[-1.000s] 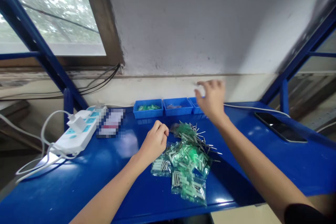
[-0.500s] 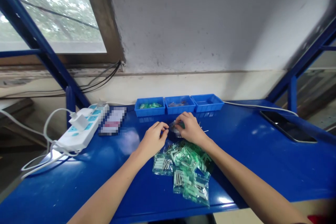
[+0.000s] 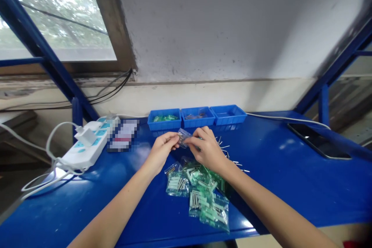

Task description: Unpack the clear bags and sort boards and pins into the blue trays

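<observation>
Between my hands is a small clear plastic bag, held above the table; its contents are too small to make out. My left hand pinches the bag's left side with thumb and fingers. On its right side, the thumb and fingers of my right hand are closed at the plastic. Below them lies a pile of green-tinted plastic bags holding metal screws and pale plastic pieces. Loose metal screws are scattered on the table just right of my right hand, partly hidden behind it.
Three blue bins stand along the back: the left bin holds green items, the middle bin clear bags, and the right bin shows its bare floor. A power strip and a blurred phone lie left, a black phone right.
The clear bag has come up from the table and left, and now shows between both hands. My left hand has moved slightly left and closed on it. More loose screws are visible.
</observation>
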Available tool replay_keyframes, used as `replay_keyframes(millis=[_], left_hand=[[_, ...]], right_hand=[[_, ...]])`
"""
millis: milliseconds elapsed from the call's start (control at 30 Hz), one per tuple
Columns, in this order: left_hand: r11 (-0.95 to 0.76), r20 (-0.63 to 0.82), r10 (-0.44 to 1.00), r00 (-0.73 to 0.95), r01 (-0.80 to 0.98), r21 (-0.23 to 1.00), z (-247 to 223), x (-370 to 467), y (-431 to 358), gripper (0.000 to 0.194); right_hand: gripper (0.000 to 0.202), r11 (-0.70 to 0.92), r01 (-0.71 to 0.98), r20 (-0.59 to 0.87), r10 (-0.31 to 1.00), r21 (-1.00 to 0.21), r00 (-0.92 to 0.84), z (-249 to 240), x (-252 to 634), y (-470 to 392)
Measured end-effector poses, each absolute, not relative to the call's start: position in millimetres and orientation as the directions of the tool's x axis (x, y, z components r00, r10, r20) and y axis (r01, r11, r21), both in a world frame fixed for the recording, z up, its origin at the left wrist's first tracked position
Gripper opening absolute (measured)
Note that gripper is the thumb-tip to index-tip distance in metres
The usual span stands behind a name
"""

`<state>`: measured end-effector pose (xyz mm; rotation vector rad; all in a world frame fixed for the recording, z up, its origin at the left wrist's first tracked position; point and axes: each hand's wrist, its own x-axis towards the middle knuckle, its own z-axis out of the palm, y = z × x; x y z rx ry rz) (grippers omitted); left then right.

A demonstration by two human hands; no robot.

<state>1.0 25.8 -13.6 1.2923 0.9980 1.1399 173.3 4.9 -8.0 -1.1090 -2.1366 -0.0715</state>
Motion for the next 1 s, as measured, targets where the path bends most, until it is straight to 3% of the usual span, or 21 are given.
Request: replay_keyframes(millis=[100,200,300,433,567,633,700,767,833,867,933,1000], left_hand=[[-0.336,0.316,0.940,0.127,0.203,0.920,-16.2,0.6,24.0,0.016],[-0.622,0.587,0.776,0.230,0.438,0.649,-15.7,1.8,19.4,0.015],[-0.715,0.676,0.673,0.300,0.497,0.491,-14.8,4.3,15.8,0.022],[-0.666,0.617,0.722,0.312,0.555,0.499,-17.4,4.1,17.1,0.028],[-0.602,0.412,0.798,0.440,0.621,0.502,-20.7,-0.8,19.2,0.024],[-0.602,0.306,0.798,0.519,0.658,0.452,-20.7,-3.3,17.5,0.020],[-0.610,0.232,0.789,0.569,0.681,0.405,-19.3,-5.0,14.3,0.023],[-0.602,0.161,0.789,0.593,0.695,0.392,-17.0,-5.5,11.5,0.025],[-0.562,0.078,0.808,0.585,0.723,0.403,-14.7,-4.9,10.6,0.020],[-0.534,0.039,0.821,0.570,0.741,0.407,-13.8,-4.2,11.1,0.017],[-0.481,-0.014,0.848,0.531,0.778,0.404,-12.6,-2.8,13.5,0.012],[-0.436,-0.040,0.871,0.490,0.807,0.398,-11.7,-2.5,16.2,0.010]], right_hand=[[0.018,0.541,0.664,0.517,0.815,-0.517,-0.261,-4.1,174.3,6.0],[0.038,0.358,0.424,0.319,0.934,-0.832,-0.163,0.1,174.0,7.2],[0.038,0.242,0.224,0.219,0.968,-0.944,-0.121,-1.5,171.5,8.5],[0.022,0.281,0.240,0.276,0.960,-0.929,-0.054,-8.5,169.5,11.2],[0.018,0.410,0.268,0.476,0.838,-0.872,0.265,6.6,187.4,15.9],[0.019,0.495,0.278,0.563,0.652,-0.823,0.507,27.2,205.9,17.1],[0.020,0.555,0.367,0.621,0.383,-0.746,0.684,51.2,225.6,17.5],[0.020,0.558,0.512,0.676,0.124,-0.653,0.726,71.1,240.9,19.8],[0.019,0.484,0.659,0.759,0.016,-0.576,0.651,79.9,247.4,26.9],[0.018,0.429,0.723,0.815,0.059,-0.542,0.576,79.2,246.8,32.2],[0.017,0.328,0.821,0.868,0.346,-0.467,0.356,68.8,238.0,43.3],[0.018,0.303,0.861,0.713,0.695,-0.407,0.092,52.3,221.0,48.1]])
